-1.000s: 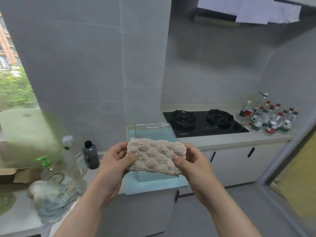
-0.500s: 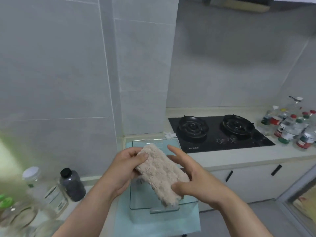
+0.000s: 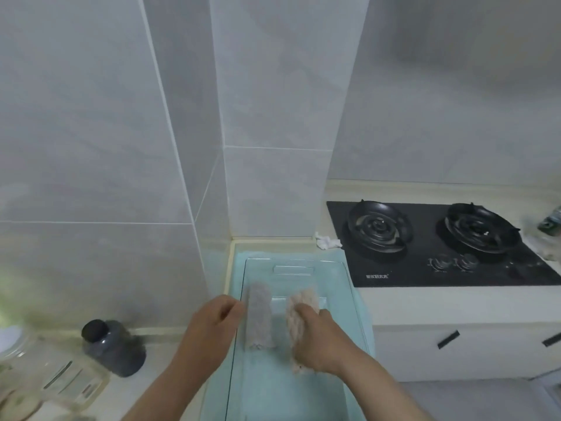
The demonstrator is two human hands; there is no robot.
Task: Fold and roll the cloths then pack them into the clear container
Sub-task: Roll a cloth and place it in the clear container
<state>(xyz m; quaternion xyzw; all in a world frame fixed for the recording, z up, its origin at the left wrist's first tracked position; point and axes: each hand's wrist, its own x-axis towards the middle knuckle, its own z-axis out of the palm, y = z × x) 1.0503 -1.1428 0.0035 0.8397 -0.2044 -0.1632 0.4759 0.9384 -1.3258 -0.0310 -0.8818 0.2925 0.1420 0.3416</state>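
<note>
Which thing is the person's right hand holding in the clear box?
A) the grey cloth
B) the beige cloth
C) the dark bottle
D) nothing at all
B: the right hand grips the beige cloth inside the clear container, while the grey cloth lies beside it to the left.

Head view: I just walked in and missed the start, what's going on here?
A person is packing the clear container beside the stove. The right hand grips a rolled beige cloth inside it. A grey cloth lies alongside, already in. The left hand is at the grey cloth's edge; contact is too blurred to tell.
</note>
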